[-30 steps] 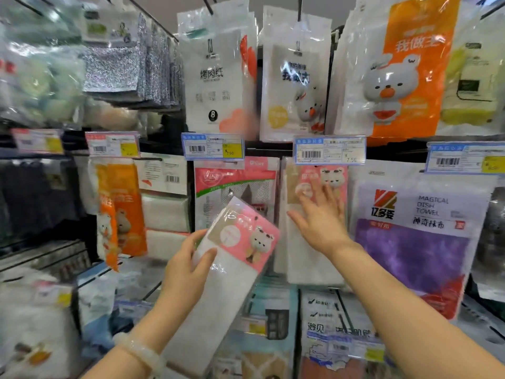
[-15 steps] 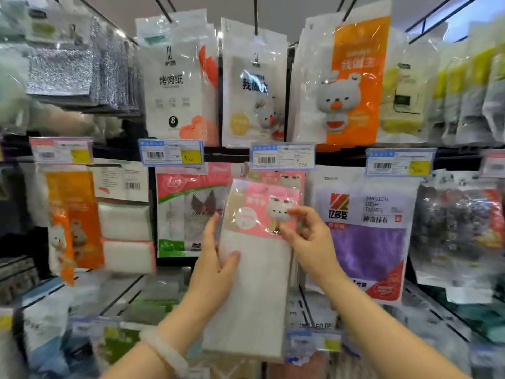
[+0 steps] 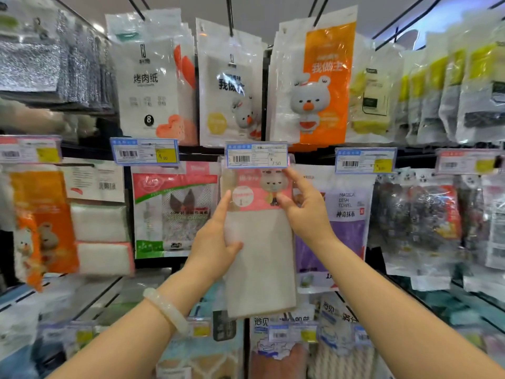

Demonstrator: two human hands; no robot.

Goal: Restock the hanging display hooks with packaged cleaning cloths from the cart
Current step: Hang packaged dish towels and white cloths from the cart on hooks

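A packaged white cleaning cloth (image 3: 259, 258) with a pink bear header card stands upright in front of the middle row of hooks. Its top edge reaches behind the price tag (image 3: 257, 155) marked 7.50. My left hand (image 3: 216, 242) grips the pack's left edge at mid height, thumb across the front. My right hand (image 3: 303, 206) pinches the pink header at the pack's upper right corner. The hook itself is hidden behind the tag and the pack.
A red-and-green pack (image 3: 175, 212) hangs just left of the cloth and a purple dish towel pack (image 3: 338, 228) just right. White and orange bear packs (image 3: 317, 83) hang on the row above. More tagged packs (image 3: 284, 348) fill the lower row.
Both hands have lifted the cloth pack up to the price tag. The pack went from tilted to upright, and my right hand moved from the shelf pack onto its header.
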